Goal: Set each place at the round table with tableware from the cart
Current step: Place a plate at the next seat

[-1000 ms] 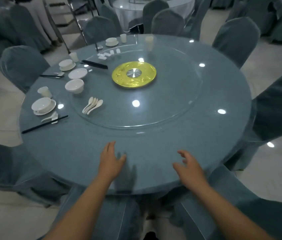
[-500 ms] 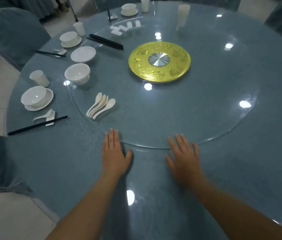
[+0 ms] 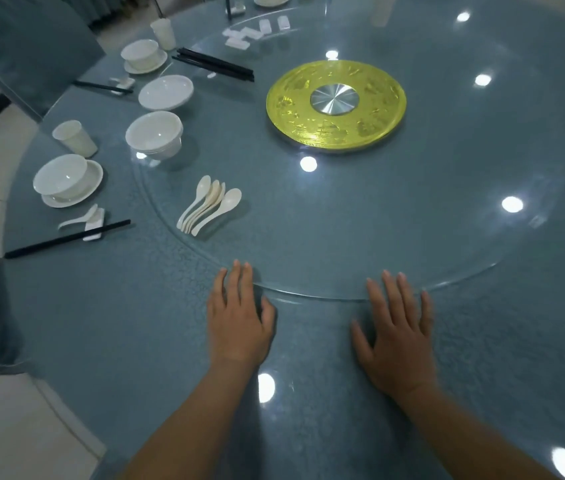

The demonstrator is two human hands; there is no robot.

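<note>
- Both hands have slid forward across the round blue-grey table [image 3: 107,323] since half a second ago, and the view has closed in; the left hand [image 3: 237,318] and right hand [image 3: 397,332] now lie flat, fingers straight, holding nothing, fingertips at the near rim of the clear glass turntable [image 3: 412,220].
- Loose tableware sits on that glass at the left: a fan of white ceramic spoons [image 3: 210,204], a stack of white bowls [image 3: 154,133], a white saucer stack [image 3: 166,91] and a bundle of black chopsticks [image 3: 215,65].
- Off the glass, the nearest finished setting has a white bowl on its saucer [image 3: 66,180] and a small white cup [image 3: 75,138].
- Likely risk: a hard push on the rim spins the glass fast, so spoons slide off or the bowl stack topples.
- Fingers could also catch under the glass edge.
</note>
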